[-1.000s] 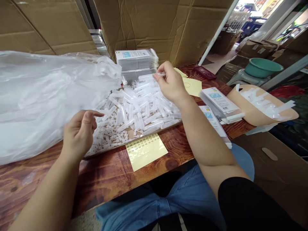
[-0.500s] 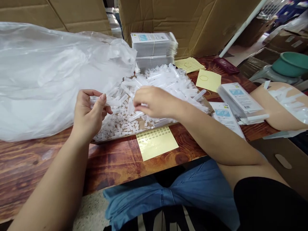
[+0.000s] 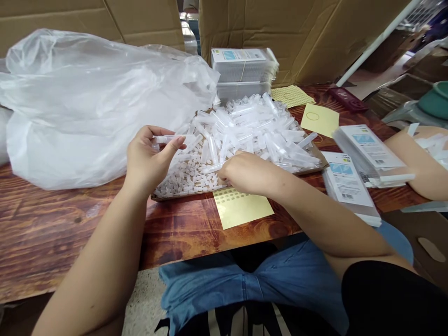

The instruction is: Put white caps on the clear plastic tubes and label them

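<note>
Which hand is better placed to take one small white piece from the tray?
Probably the right hand: it is low beside the small white pieces, though its fingertips are hidden. The left hand is occupied, pinching a translucent tube.

Cardboard tray (image 3: 322,161) lay on the table (image 3: 87,228), tubes (image 3: 245,128) heaped across its back and right, small plastic pieces (image 3: 185,181) in its front left. Plastic bag (image 3: 108,107) sat to its left; packet stack (image 3: 240,72) stood behind. Sticker sheet (image 3: 244,211) lay in front, loose packets (image 3: 345,179) right.
</note>
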A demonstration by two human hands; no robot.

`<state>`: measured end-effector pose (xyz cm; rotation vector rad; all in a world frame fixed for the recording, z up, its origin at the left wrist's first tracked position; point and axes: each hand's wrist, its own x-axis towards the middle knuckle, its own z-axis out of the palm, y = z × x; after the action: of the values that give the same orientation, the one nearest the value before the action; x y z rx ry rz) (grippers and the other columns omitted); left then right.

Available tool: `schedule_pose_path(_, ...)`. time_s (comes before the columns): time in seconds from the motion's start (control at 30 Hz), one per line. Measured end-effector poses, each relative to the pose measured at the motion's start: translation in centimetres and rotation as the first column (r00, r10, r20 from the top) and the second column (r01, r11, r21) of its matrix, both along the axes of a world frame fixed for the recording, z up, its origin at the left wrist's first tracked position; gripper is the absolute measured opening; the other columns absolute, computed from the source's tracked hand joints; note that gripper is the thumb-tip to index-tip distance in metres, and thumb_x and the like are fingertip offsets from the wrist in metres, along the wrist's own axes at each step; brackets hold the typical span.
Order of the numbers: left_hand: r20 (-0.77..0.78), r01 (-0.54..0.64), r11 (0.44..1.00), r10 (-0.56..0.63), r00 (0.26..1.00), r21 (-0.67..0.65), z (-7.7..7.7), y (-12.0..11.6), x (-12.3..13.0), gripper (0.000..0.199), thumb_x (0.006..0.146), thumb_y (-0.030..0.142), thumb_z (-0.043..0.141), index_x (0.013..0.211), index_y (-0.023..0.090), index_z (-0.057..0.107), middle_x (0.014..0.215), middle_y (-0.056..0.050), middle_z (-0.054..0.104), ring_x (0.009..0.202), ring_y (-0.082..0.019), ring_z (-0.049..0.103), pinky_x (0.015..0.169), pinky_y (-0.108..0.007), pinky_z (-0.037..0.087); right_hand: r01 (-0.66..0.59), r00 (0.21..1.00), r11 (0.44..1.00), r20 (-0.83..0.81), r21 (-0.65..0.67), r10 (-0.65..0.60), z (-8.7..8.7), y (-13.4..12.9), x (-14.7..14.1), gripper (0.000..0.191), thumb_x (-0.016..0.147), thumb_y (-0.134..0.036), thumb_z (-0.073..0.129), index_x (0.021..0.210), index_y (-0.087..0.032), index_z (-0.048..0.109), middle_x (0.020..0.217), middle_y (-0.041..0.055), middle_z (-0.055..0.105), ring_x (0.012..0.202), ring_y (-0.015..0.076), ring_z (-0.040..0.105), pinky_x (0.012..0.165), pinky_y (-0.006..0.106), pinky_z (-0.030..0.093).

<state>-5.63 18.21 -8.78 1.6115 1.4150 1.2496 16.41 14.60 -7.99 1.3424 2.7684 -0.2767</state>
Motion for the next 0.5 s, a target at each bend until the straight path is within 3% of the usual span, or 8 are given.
schedule_pose_path(0.1, 0.068, 0.025, 0.999, -0.023, 0.997, -0.028, 0.0, 0.0, 0.4, 0.036, 0.072, 0.041, 0.085, 0.094, 0.021, 0.066, 0.075, -0.002, 0.069, 0.055, -0.01, 0.05, 0.045, -0.027, 0.029, 0.009, 0.998, 1.0, -0.066, 0.011, -0.008, -0.6, 0.2, 0.3, 0.028, 0.074, 0.004, 0.059, 0.06, -0.02, 0.057, 0.06, 0.0029, 0.059, 0.056, 0.0153, 0.044, 0.061, 0.034, 0.025)
schedule_pose_path(0.2, 0.173, 0.071, 0.993, -0.054, 0.983, -0.097, 0.0, 0.2, 0.6, 0.035, 0.065, 0.036, 0.087, 0.091, 0.021, 0.069, 0.061, 0.004, 0.052, 0.049, -0.009, 0.037, 0.045, -0.027, 0.025, 0.008, 0.993, 1.0, -0.12, -0.014, -0.009, -1.3, 0.4, 0.7, 0.028, 0.074, 0.004, 0.059, 0.061, -0.021, 0.053, 0.063, 0.0023, 0.059, 0.058, 0.0159, 0.044, 0.061, 0.034, 0.026)
schedule_pose_path(0.33, 0.392, 0.142, 0.974, -0.063, 0.918, -0.175, 0.2, 0.4, 0.9, 0.034, 0.056, 0.031, 0.088, 0.084, 0.021, 0.07, 0.063, 0.005, 0.047, 0.049, -0.006, 0.027, 0.045, -0.025, 0.02, -0.058, 0.991, 0.998, -0.121, -0.008, 0.057, -1.8, 0.6, 1.1, 0.028, 0.075, 0.005, 0.054, 0.064, -0.021, 0.053, 0.068, 0.0025, 0.062, 0.064, 0.0169, 0.049, 0.067, 0.035, 0.033)
schedule_pose_path(0.4, 0.436, 0.174, 0.963, -0.07, 0.897, -0.204, 0.3, 0.4, 1.0, 0.035, 0.054, 0.033, 0.09, 0.081, 0.021, 0.07, 0.061, 0.005, 0.046, 0.048, -0.005, 0.024, 0.045, -0.025, 0.016, -0.081, 0.984, 0.997, -0.162, -0.014, 0.078, -1.6, 0.7, 1.2, 0.023, 0.078, 0.002, 0.054, 0.073, -0.02, 0.059, 0.078, 0.0045, 0.066, 0.073, 0.0183, 0.054, 0.071, 0.035, 0.037)
schedule_pose_path(0.5, 0.416, 0.283, 0.926, -0.161, 0.895, -0.251, 0.2, 0.3, 0.9, 0.033, 0.062, 0.042, 0.088, 0.08, 0.021, 0.07, 0.052, 0.006, 0.039, 0.043, -0.005, 0.021, 0.044, -0.026, 0.012, -0.093, 0.966, 0.992, -0.25, -0.083, 0.07, -1.0, 0.8, 1.4, 0.024, 0.082, 0.0, 0.054, 0.094, -0.017, 0.067, 0.096, 0.0084, 0.07, 0.088, 0.0201, 0.059, 0.077, 0.033, 0.041)
